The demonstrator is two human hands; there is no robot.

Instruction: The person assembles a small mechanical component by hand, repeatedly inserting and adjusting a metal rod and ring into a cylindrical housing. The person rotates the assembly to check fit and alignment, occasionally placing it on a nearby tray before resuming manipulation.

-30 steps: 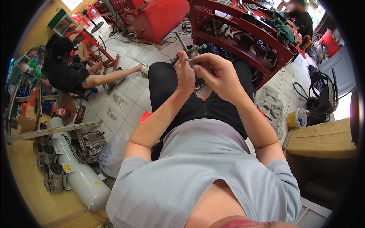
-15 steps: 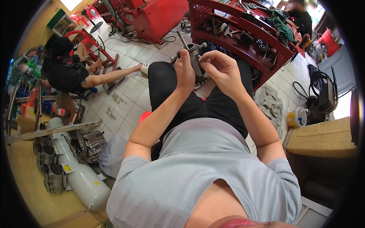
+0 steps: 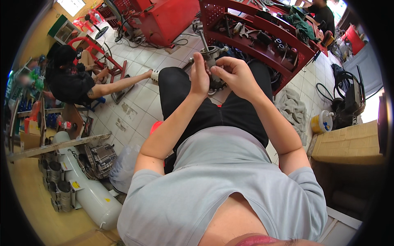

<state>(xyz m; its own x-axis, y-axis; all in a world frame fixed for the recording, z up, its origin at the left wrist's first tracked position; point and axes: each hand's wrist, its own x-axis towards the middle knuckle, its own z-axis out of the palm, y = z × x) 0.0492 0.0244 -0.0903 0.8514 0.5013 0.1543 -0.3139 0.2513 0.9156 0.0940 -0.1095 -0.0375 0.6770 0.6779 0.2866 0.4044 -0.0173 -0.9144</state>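
Note:
A grey metal machine part (image 3: 212, 52) with a round open top, side studs and a toothed lower rim stands between my knees. A metal rod (image 3: 204, 41) sticks up from it at a tilt. At the part's near left side is my left hand (image 3: 200, 80), held edge-on with its uppermost digit stretched out; its other fingers are partly hidden. My right hand (image 3: 238, 78) is closed at the near right side, thumb and forefinger pinched together towards the left hand. Whatever lies in that pinch is too small or hidden to make out.
A red tool cart (image 3: 262, 39) with loose tools stands just beyond my right knee. To the left a person in black (image 3: 72, 82) sits with a leg stretched towards my knee. A grey cloth (image 3: 290, 108) lies right of me, and a white tank (image 3: 88, 188) lies lower left.
My right hand has shifted slightly left and closer to my left hand, its thumb and forefinger drawing together. The rod looks more upright in view. The seated person's head and hands have moved a little.

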